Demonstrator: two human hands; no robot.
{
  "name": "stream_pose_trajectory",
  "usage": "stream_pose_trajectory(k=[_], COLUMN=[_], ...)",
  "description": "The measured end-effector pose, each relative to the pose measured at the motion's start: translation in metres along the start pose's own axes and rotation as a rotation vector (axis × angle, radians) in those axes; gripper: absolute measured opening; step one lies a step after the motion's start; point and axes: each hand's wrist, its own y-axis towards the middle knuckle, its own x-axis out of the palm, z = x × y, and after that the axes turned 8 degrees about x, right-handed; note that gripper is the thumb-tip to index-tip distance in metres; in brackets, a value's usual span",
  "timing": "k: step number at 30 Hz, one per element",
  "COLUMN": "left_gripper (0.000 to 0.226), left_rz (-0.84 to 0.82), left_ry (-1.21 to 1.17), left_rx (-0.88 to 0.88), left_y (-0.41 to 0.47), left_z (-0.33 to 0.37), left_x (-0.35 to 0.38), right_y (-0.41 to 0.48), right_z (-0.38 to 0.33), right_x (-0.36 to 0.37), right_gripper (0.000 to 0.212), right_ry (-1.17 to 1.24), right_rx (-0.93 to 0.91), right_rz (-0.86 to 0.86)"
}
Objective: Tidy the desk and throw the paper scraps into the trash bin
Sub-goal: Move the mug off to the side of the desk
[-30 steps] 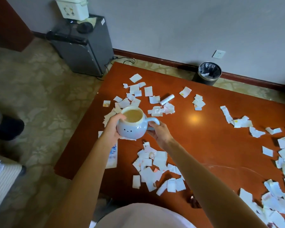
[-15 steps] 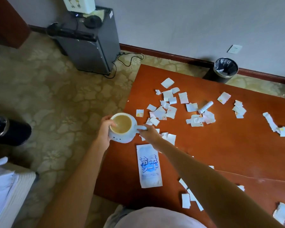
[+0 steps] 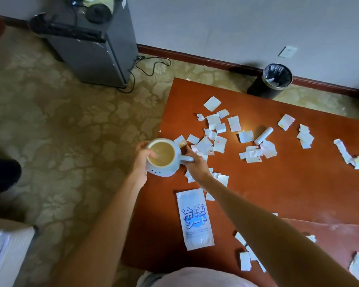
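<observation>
A pale blue mug [image 3: 161, 158] full of a light brown drink is at the left edge of the red-brown desk [image 3: 288, 183]. My left hand [image 3: 142, 162] grips its left side, thumb over the rim. My right hand [image 3: 195, 164] holds the handle. Several torn white paper scraps [image 3: 214, 131] lie across the desk beyond the mug, with more at the right [image 3: 348, 154] and near my body [image 3: 247, 259]. The round black trash bin [image 3: 274, 79], lined with a black bag, stands on the floor past the desk's far edge.
A blue-and-white flat packet [image 3: 195, 218] lies on the desk below the mug. A small white tube [image 3: 263, 135] rests among the scraps. A dark grey cabinet [image 3: 95, 44] with a trailing cable stands on the patterned carpet at the upper left. A white-covered object [image 3: 6, 251] sits at the lower left.
Both hands carried the mug leftward, from over the middle scraps to the desk's left edge. The view swung left too, uncovering the blue-and-white packet.
</observation>
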Motion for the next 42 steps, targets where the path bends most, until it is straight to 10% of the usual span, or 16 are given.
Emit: stream_pose_trajectory(k=[23,30,37,42], left_gripper=[0.047,0.054,0.045,0.041], left_rz=[-0.025,0.325,0.205,-0.019], left_ry=[0.274,0.373,0.319,0.363], left_rx=[0.082,0.415,-0.119,-0.135], left_y=[-0.018,-0.067,-0.107,-0.105], left_z=[-0.009,-0.019,-0.092,-0.099], left_x=[0.030,0.028,0.028,0.035], right_y=[-0.005,-0.052,-0.098,-0.108], right_z=[0.007,0.023,0.100,0.112], right_x=[-0.031,-0.050,-0.027,-0.013], right_gripper=[0.028,0.037,0.029,0.031], right_ry=[-0.207,-0.200,-0.280,-0.210], right_rx=[-0.036,-0.167,0.098,0.200], right_rz=[0.155,0.380,0.348,0.203])
